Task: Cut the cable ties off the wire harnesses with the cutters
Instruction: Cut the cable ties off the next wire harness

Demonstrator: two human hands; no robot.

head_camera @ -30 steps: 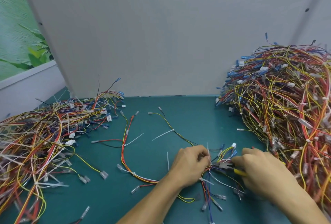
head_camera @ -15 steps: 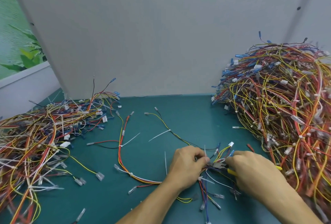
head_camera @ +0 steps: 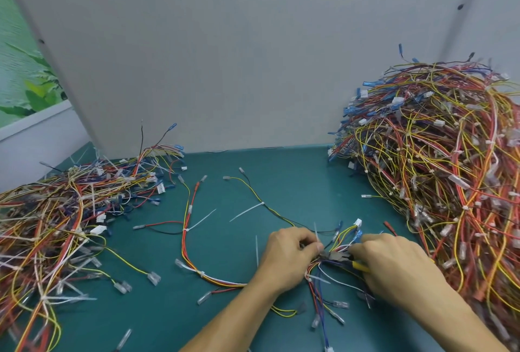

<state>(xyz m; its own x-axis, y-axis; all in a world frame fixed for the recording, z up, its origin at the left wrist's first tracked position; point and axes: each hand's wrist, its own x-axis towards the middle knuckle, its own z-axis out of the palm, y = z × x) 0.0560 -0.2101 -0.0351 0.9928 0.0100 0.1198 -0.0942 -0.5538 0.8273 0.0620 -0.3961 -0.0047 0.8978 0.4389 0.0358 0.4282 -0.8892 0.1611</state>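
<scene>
the wire harness lies at the front middle of the green table, between both hands. the left hand pinches its bundle beside a white cable tie. the right hand grips the cutters, tip at the bundle. a low pile lies at left, a tall pile at right.

The teal counter carries a tall heap of wire harnesses at the right and a flatter heap at the left. Between them lie a red-and-yellow harness, a yellow-and-black wire pair and a white cable tie.
</scene>
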